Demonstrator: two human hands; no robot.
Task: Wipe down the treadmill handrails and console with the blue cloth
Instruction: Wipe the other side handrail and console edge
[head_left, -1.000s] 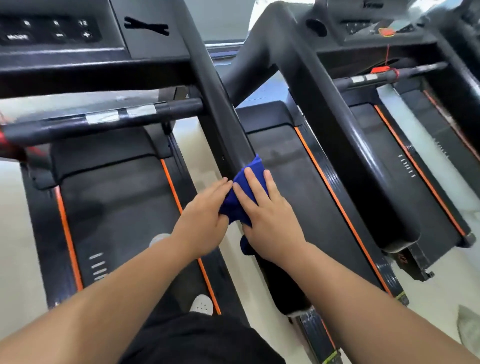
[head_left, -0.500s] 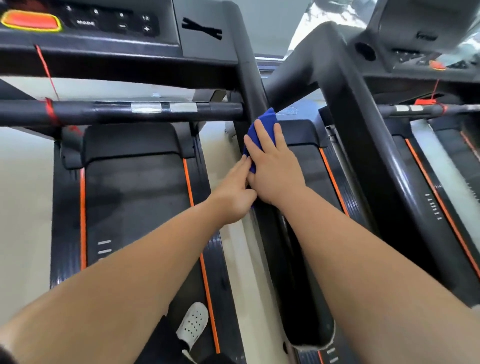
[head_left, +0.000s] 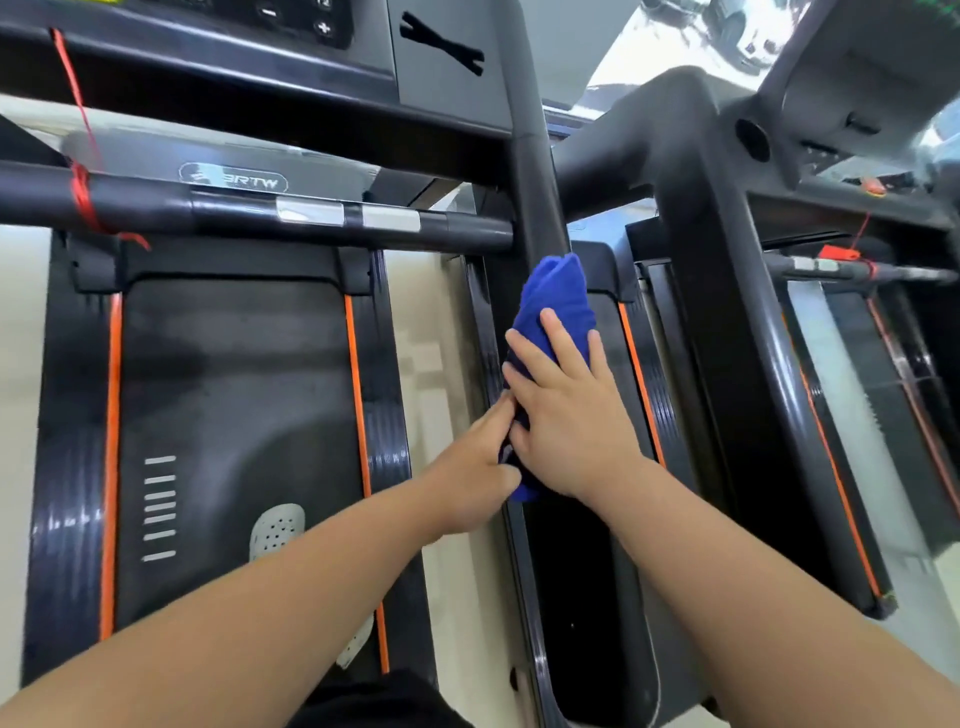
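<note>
Since a second ago both hands and the cloth (head_left: 560, 293) have slid up the handrail (head_left: 566, 587) to just below the crossbar (head_left: 311, 215). The left hand (head_left: 475, 467) lies at the handrail's left side; its fingertips are tucked under the right hand (head_left: 566, 415), so its grip cannot be told. The right hand's fingers, straight and spread, press the cloth, which is deep blue, bunched and draped over the handrail.
</note>
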